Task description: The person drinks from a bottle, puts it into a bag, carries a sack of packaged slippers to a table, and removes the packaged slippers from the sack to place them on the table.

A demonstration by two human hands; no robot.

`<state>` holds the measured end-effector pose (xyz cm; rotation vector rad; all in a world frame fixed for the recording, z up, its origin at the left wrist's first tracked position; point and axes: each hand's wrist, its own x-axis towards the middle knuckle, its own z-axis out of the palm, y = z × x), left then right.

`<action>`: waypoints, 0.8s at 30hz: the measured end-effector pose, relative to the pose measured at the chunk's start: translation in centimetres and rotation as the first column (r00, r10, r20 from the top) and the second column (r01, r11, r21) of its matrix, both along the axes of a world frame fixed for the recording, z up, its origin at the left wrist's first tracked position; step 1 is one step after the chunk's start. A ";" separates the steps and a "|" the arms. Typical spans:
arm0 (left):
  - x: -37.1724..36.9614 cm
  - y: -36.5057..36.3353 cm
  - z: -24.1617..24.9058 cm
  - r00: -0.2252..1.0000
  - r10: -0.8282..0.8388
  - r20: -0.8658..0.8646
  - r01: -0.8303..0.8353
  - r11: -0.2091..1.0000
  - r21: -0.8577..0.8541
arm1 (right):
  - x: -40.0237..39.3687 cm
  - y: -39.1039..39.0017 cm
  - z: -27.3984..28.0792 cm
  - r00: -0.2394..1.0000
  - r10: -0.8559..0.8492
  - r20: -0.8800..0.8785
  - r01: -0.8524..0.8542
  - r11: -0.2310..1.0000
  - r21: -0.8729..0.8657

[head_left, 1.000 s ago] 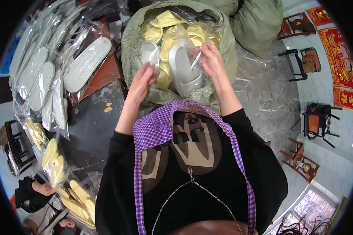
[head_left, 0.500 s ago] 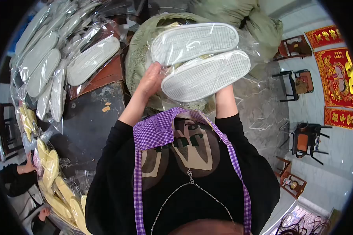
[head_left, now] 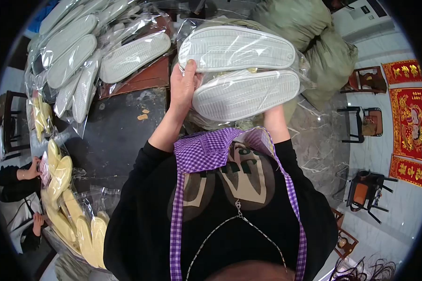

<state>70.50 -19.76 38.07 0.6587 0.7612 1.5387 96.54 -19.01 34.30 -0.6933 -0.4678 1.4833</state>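
A pair of white slippers [head_left: 239, 48] in clear plastic, soles facing up, is held in front of me over a green sack. My left hand [head_left: 185, 83] grips the bag's left edge, thumb on top near the upper slipper's end. My right hand [head_left: 274, 117] is under the lower slipper at the right; its fingers are hidden beneath the bag.
A dark table [head_left: 122, 131] at the left bears several bagged white slippers [head_left: 72, 61] and bagged yellow slippers [head_left: 61, 182]. Another person's hands [head_left: 30, 171] are at the far left. Green sacks [head_left: 330, 65] and chairs [head_left: 365, 124] stand on the right.
The view has shifted, so the table and chairs appear displaced to the right. The bagged pair is turned slightly, its upper slipper lying more level. Both my hands stay on it.
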 end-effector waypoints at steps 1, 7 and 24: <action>0.0 0.0 0.1 1.000 0.013 -0.005 -0.013 1.000 -0.001 | -0.2 0.2 0.0 1.000 0.007 0.000 -0.007 1.000 0.001; -0.8 -0.1 -0.2 0.994 0.030 -0.107 -0.030 1.000 0.005 | -0.9 1.4 -0.3 1.000 0.025 -0.010 -0.025 1.000 0.019; -2.0 -0.2 0.0 0.965 -0.001 -0.261 -0.014 0.998 -0.056 | -0.9 -0.3 -0.1 0.996 0.059 0.061 -0.054 0.996 -0.073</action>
